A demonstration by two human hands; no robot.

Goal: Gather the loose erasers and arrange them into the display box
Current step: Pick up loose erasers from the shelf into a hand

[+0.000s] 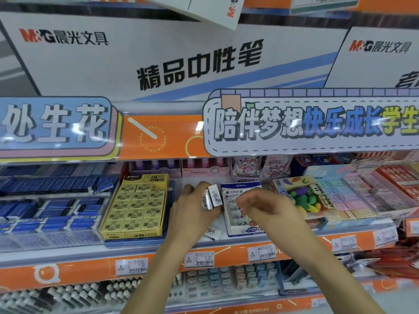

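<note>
A white and blue display box (238, 230) with white erasers in it stands on the shelf at the centre. My left hand (192, 214) is just left of the box and grips two white wrapped erasers (212, 198) upright between its fingers. My right hand (269, 209) hovers over the box's right half with fingers curled and pinched; whether it holds an eraser is hidden. One loose white eraser (213, 233) lies on the shelf in front of the box's left corner, below my left hand.
A yellow box of 2B erasers (136, 207) stands to the left, with blue eraser packs (52, 211) beyond. A box of colourful shaped erasers (306, 200) is to the right. Orange shelf edge with price tags (199, 259) runs in front.
</note>
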